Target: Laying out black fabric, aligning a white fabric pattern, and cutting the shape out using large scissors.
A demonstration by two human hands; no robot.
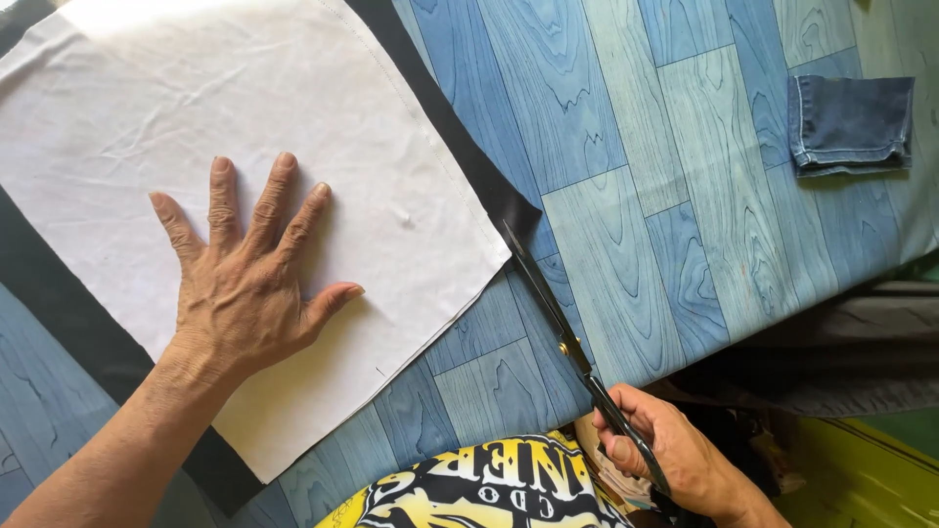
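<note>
- Scissors [572,347]: one black-handled pair lay nearest the viewer, gripped by the right hand [675,450] at the tabletop's near edge. Its fingers [626,416] were curled tight through the handles, and the blades looked nearly shut.
- The scissors' long axis ran diagonally, from the handles at lower right up and left to the tip, which met the corner of the fabric where white cloth [293,127] lay on black cloth [489,186].
- So the fabric lay up and left of the right hand, which was the nearer hand to that edge.
- The left hand [245,284] pressed flat on the white cloth, fingers spread wide, grasping nothing, well apart from the blades.
- One white sheet and one black sheet beneath it were on the blue wood-patterned tabletop [685,196].
- Farthest off, one folded piece of denim [849,122] lay at the right.
</note>
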